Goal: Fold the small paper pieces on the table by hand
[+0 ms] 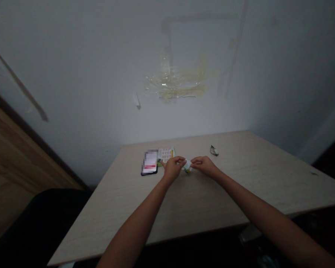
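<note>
I've got a small white piece (pixel 188 165) in view over the middle of the table (pixel 195 208), paper-like, with a green-and-yellow patch at its lower edge, too small for me to read. Left hand (pixel 173 167) pinches its left side, thumb and fingertips closed; right hand (pixel 205 166) does likewise on the right side. Further out I see a printed sheet (pixel 166 153) and phone (pixel 150 162) left, small crumpled packet (pixel 214 150) right.
</note>
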Motion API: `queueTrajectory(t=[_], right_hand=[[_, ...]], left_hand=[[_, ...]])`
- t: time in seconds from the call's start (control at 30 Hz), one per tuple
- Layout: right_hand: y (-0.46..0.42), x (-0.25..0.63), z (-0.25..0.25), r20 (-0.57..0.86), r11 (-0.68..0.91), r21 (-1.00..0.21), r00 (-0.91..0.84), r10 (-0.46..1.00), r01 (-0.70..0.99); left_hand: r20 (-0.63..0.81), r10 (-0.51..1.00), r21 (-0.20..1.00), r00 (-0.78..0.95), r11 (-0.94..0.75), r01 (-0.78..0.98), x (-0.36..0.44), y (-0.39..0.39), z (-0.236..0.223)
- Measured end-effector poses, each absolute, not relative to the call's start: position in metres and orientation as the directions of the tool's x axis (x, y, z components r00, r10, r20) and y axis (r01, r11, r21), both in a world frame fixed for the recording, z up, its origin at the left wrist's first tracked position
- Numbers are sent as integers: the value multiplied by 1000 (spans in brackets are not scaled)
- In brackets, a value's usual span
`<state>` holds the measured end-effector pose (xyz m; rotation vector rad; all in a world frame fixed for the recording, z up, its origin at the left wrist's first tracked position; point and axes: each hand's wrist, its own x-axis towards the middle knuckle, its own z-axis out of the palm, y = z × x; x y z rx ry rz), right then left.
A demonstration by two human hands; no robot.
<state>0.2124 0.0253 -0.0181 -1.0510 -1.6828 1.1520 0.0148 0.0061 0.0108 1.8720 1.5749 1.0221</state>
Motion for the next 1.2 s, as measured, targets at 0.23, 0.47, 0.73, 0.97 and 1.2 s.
queueTrajectory(t=[0.23,0.47,0.73,0.97,1.2], right_hand=[[27,214,-22,203,268,-947,-312,928,180],[25,215,-14,294,393,-865,-320,901,312],[26,216,-17,307,384,-873,-271,912,303],[31,220,-25,284,345,-810,-197,938,474],[25,218,-22,370,391,-606,-189,909,693]], left_hand=[[203,977,813,70,-208,544,14,9,10],[209,976,816,54,-205,541,13,10,10],[280,955,709,95,-272,651,15,9,11],[334,934,546,127,-302,781,12,5,1],[330,922,451,202,-342,824,13,-1,5]])
